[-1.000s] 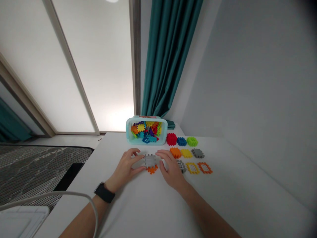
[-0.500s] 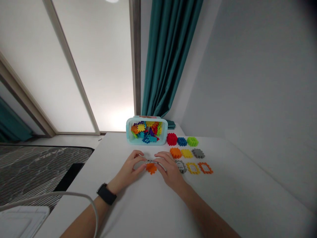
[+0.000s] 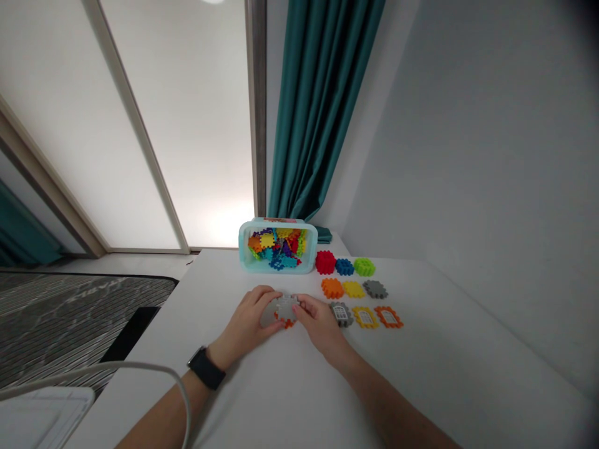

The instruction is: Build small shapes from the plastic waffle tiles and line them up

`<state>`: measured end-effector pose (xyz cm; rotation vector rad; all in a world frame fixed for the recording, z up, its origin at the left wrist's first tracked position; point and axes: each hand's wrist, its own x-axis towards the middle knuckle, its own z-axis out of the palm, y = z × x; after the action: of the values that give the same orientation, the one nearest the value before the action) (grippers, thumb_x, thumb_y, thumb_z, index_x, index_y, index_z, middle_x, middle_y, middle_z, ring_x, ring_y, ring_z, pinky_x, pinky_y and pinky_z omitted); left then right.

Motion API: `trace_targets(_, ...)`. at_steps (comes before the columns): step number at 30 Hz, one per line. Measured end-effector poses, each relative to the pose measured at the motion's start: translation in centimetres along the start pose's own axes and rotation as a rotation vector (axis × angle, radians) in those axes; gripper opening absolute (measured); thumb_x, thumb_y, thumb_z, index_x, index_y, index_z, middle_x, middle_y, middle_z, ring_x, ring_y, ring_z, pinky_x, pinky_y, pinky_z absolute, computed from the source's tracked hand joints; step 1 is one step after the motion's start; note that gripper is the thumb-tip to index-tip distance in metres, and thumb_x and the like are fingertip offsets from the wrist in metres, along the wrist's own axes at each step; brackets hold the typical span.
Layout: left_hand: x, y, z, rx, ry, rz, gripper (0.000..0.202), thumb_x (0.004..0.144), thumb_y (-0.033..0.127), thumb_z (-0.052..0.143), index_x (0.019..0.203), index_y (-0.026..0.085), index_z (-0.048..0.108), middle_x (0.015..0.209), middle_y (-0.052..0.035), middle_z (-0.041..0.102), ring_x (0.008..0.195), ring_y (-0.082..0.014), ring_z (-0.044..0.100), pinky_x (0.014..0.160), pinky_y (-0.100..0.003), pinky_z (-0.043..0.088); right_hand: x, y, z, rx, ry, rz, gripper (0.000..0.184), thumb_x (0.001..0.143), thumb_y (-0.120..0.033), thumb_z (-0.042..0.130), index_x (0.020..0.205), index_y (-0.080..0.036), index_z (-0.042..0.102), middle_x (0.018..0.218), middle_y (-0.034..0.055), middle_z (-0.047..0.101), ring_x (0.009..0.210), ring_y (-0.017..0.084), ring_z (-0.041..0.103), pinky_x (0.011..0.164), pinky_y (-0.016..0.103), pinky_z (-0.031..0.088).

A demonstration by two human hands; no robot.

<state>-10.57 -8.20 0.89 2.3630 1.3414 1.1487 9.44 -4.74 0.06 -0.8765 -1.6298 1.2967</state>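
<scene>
My left hand (image 3: pixel 246 324) and my right hand (image 3: pixel 321 324) meet at the middle of the white table (image 3: pixel 458 374). Both pinch a flat grey toothed tile (image 3: pixel 284 307) that lies tilted over an orange toothed tile (image 3: pixel 287 322) resting on the table. My left wrist wears a black watch (image 3: pixel 206 368). A light-blue bin (image 3: pixel 277 246) lies on its side behind my hands, full of several colourful tiles.
Right of my hands sit rows of tiles: red (image 3: pixel 324 262), blue (image 3: pixel 344 267), green (image 3: pixel 364 267); orange (image 3: pixel 332 288), yellow (image 3: pixel 352 289), grey (image 3: pixel 375 289); and grey (image 3: pixel 341 313), yellow (image 3: pixel 364 317) and orange (image 3: pixel 388 317) frame pieces. A teal curtain (image 3: pixel 318 112) hangs behind. A white cable (image 3: pixel 140 368) crosses at lower left.
The grey tile stood upright between my hands, then was held low and edge-on over the orange tile, and now faces up again, tilted on top of it. My hands have drawn closer together.
</scene>
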Motion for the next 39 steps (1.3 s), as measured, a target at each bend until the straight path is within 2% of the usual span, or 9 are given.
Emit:
trace_targets(4,0.0,-0.5,0.1,-0.029,0.028,-0.005,0.045,0.080,0.028,0.079,0.119,0.024,0.058,0.121,-0.0095,0.059,0.113,-0.0270,0.060,0.097,-0.044,0.053,-0.4,0.0,0.2,-0.146,0.096,-0.034,0.031,0.092,-0.029,0.057,0.121,-0.018,0.063,0.069,-0.0040,0.058,0.065,0.015,0.057,0.064,0.027,0.046)
trace_targets(6,0.0,-0.8,0.1,-0.034,0.048,-0.011,0.044,0.080,0.029,0.080,0.117,0.024,0.058,0.122,-0.0094,0.058,0.113,-0.0266,0.059,0.097,-0.044,0.052,-0.5,-0.2,0.0,-0.257,0.119,-0.115,0.035,0.093,-0.024,0.055,0.127,-0.020,0.059,0.073,-0.0032,0.059,0.071,0.016,0.060,0.071,0.029,0.049)
trace_targets(9,0.1,-1.4,-0.3,0.012,0.052,-0.018,0.043,0.079,0.029,0.080,0.116,0.024,0.058,0.124,-0.0100,0.056,0.115,-0.0274,0.057,0.099,-0.045,0.051,-0.7,-0.6,-0.4,-0.444,0.085,-0.300,0.028,0.094,-0.018,0.051,0.120,-0.022,0.062,0.098,0.0050,0.066,0.095,0.020,0.063,0.089,0.036,0.050)
trace_targets(12,0.1,-2.5,-1.5,0.078,0.014,-0.023,0.044,0.077,0.027,0.081,0.114,0.024,0.058,0.124,-0.0099,0.056,0.117,-0.0287,0.055,0.100,-0.046,0.049,-0.7,-0.8,-0.8,-0.618,0.001,-0.408,0.026,0.095,-0.013,0.048,0.110,-0.022,0.065,0.109,0.0084,0.066,0.106,0.023,0.060,0.094,0.040,0.048)
trace_targets(17,-0.2,-4.4,-3.3,0.177,-0.075,-0.099,0.042,0.076,0.028,0.080,0.112,0.024,0.059,0.118,-0.0078,0.060,0.112,-0.0294,0.056,0.097,-0.047,0.049,-0.9,-0.2,-0.7,-0.825,-0.209,-0.427,0.025,0.090,-0.005,0.053,0.103,-0.023,0.065,0.107,0.0040,0.070,0.104,0.022,0.059,0.096,0.040,0.047)
trace_targets(22,-0.5,-4.6,-2.8,0.102,-0.109,-0.093,0.043,0.078,0.026,0.078,0.115,0.024,0.056,0.121,-0.0079,0.058,0.114,-0.0281,0.054,0.098,-0.045,0.047,-0.8,0.7,-0.6,-1.015,-0.119,-0.397,0.020,0.090,-0.008,0.056,0.101,-0.022,0.066,0.103,0.0057,0.070,0.102,0.025,0.060,0.093,0.043,0.047)
trace_targets(26,-0.6,-4.0,-1.8,0.092,-0.146,-0.102,0.042,0.077,0.032,0.079,0.112,0.023,0.056,0.120,-0.0086,0.059,0.111,-0.0281,0.055,0.096,-0.044,0.047,-0.7,0.6,-0.7,-0.979,-0.074,-0.414,0.027,0.092,-0.007,0.052,0.111,-0.021,0.065,0.110,0.0080,0.068,0.107,0.025,0.060,0.095,0.044,0.049)
trace_targets(34,-0.6,-3.5,-1.8,0.190,-0.280,-0.128,0.038,0.075,0.042,0.082,0.103,0.023,0.064,0.121,-0.0079,0.064,0.114,-0.0294,0.056,0.098,-0.044,0.045,-1.1,0.5,0.4,-0.905,-0.275,-0.465,0.040,0.091,-0.004,0.048,0.123,-0.021,0.065,0.127,0.0072,0.067,0.121,0.023,0.056,0.108,0.046,0.045)
trace_targets(39,0.0,-2.8,-3.3,0.069,-0.351,-0.016,0.021,0.097,0.034,0.056,0.113,0.027,0.069,0.115,-0.0040,0.071,0.110,-0.0226,0.062,0.096,-0.037,0.048,-1.0,0.4,0.6,-0.961,-0.286,-0.420,0.042,0.088,-0.002,0.052,0.122,-0.023,0.067,0.126,0.0053,0.069,0.122,0.023,0.054,0.112,0.046,0.041)
